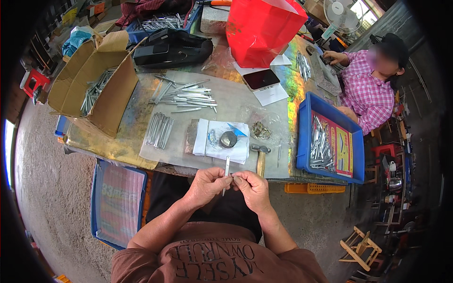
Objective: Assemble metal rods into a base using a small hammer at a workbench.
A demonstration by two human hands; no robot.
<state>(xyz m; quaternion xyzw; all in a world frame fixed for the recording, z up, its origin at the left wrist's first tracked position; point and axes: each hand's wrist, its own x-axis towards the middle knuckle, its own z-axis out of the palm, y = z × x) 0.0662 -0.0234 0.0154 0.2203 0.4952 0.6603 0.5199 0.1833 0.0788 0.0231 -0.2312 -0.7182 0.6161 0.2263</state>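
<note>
My left hand [207,186] is closed on a slim metal strip [227,166], held upright just off the table's near edge. Beside it, my right hand [251,188] pinches at the strip's side with thumb and finger; whatever small piece sits there is too small to make out. Straight ahead lies a pad of white paper [205,144] with a round dark metal block [228,139] on it. A hammer [261,160] with a wooden handle rests to the right of the pad. Small brass-coloured parts [261,130] lie on clear plastic behind the hammer.
Metal strips lie in a neat row [159,131] and a loose pile [188,95]. A cardboard box [113,101] stands left, a blue tray [304,137] right. Farther back are a phone [261,79] and a red bag [259,35]. A co-worker [370,89] sits at the right.
</note>
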